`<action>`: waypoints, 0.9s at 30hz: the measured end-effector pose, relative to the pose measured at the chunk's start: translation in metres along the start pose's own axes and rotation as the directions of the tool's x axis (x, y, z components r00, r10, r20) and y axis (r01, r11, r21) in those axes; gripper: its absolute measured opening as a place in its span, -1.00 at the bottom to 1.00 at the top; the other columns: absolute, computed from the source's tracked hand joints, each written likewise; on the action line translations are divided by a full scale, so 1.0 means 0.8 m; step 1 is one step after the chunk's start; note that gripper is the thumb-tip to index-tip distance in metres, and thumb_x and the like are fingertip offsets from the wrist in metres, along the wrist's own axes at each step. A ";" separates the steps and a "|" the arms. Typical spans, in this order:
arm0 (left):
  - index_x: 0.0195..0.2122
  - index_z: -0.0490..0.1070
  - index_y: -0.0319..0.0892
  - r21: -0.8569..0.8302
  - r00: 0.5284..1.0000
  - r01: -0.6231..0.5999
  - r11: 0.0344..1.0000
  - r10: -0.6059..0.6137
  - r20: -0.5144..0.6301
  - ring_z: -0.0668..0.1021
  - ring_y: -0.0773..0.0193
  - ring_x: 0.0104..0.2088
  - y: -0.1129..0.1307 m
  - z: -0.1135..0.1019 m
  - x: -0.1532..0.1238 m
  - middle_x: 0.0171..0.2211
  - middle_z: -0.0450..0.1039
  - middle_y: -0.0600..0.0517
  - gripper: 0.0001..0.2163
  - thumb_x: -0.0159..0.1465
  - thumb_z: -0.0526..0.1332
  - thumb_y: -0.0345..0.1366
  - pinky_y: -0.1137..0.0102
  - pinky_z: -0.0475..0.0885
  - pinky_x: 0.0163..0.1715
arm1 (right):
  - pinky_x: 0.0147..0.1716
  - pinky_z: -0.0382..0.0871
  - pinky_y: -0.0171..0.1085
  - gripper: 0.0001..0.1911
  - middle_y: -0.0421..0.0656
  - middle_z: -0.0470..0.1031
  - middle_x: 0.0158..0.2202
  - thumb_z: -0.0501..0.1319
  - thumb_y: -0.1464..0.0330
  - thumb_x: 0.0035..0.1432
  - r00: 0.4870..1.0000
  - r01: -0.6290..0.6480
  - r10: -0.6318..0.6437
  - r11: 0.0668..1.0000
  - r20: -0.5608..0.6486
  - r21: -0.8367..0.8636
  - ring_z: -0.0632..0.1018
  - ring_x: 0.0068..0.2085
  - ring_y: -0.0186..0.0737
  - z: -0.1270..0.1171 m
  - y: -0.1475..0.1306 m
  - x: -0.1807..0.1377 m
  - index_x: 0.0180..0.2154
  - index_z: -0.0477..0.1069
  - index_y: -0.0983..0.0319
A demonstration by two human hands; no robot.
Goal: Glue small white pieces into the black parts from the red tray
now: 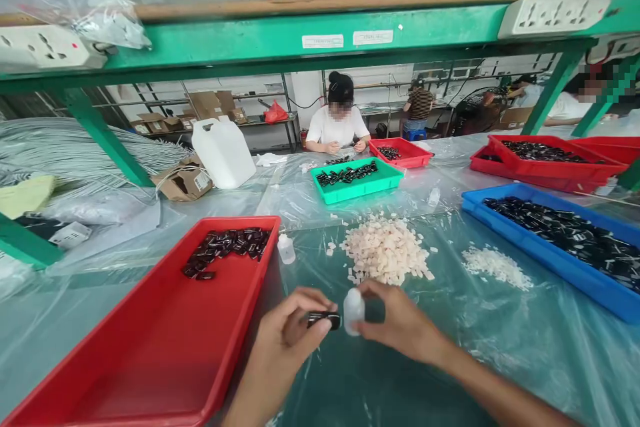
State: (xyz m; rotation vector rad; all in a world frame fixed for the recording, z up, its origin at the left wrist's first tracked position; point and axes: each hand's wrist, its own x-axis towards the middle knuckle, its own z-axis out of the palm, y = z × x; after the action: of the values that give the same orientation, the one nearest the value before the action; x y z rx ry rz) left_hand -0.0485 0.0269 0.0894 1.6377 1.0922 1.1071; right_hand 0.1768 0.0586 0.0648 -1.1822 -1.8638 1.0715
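Note:
Between thumb and fingers, my left hand (pixel 293 330) pinches a small glossy black piece (pixel 324 319) of a kind I cannot make out. My right hand (pixel 400 320) grips a small translucent white bottle (pixel 353 311), held close to the right end of the black piece. Just beyond both hands lies a heap of small cream-coloured pieces (pixel 387 248). To the left, a large red tray (pixel 165 327) has many similar black pieces (pixel 225 250) gathered at its far end. A second small bottle (pixel 287 249) stands beside that tray's rim.
At the right are a blue tray (pixel 545 253) of black parts and a small pile of whitish bits (pixel 497 267). Further back sit a green tray (pixel 357 190), red trays (pixel 550 170) and a white jug (pixel 223 152). A green shelf beam (pixel 275 37) crosses overhead. A person (pixel 339 117) sits opposite.

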 end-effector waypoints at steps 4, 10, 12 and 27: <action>-0.29 0.39 -0.12 -0.226 0.983 0.074 0.971 -0.033 0.180 0.71 0.11 -0.34 -0.014 0.019 0.038 -0.29 0.55 0.00 -0.85 0.32 0.27 -0.17 0.23 0.69 -0.39 | -0.02 0.53 -0.07 -0.67 -0.12 0.55 -0.11 0.31 0.12 0.26 0.997 0.067 -0.073 0.971 0.021 0.228 0.60 -0.05 -0.12 -0.037 0.012 0.022 -0.08 0.38 0.20; -0.21 0.57 -0.10 -0.194 0.987 0.098 0.976 -0.070 0.142 0.53 0.33 -0.41 -0.041 0.020 0.034 -0.22 0.45 0.02 -0.94 0.35 0.30 -0.30 0.54 0.51 -0.60 | -0.17 0.56 -0.27 -0.73 -0.17 0.52 0.03 0.30 0.17 0.32 1.000 0.003 -0.013 0.946 0.028 0.324 0.58 -0.09 -0.21 -0.040 0.030 0.004 0.04 0.46 0.00; -0.18 0.58 -0.07 -0.110 0.991 0.037 0.993 -0.022 0.131 0.60 0.29 -0.26 -0.044 0.018 0.028 -0.12 0.53 0.00 -0.91 0.36 0.30 -0.38 0.54 0.54 -0.40 | -0.04 0.52 -0.29 -0.67 -0.21 0.49 0.11 0.33 0.22 0.30 1.000 -0.013 0.008 0.957 0.016 0.290 0.57 0.02 -0.21 -0.036 0.031 -0.005 0.09 0.45 -0.09; -0.01 0.65 -0.15 0.186 0.923 -0.375 0.908 0.385 -0.018 0.65 0.35 -0.33 -0.061 0.011 0.036 -0.23 0.56 0.02 -0.73 0.29 0.38 -0.52 0.59 0.56 -0.33 | -0.07 0.52 -0.46 -0.60 -0.25 0.57 -0.01 0.33 0.44 0.19 0.936 0.306 -0.338 0.920 -0.101 -0.246 0.62 0.00 -0.32 -0.032 0.020 -0.008 0.02 0.38 -0.02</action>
State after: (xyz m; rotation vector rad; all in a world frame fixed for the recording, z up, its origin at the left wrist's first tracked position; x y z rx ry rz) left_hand -0.0431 0.0647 0.0472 2.0355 0.9495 1.3390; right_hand 0.2069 0.0638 0.0609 -0.9961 -2.0185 0.5892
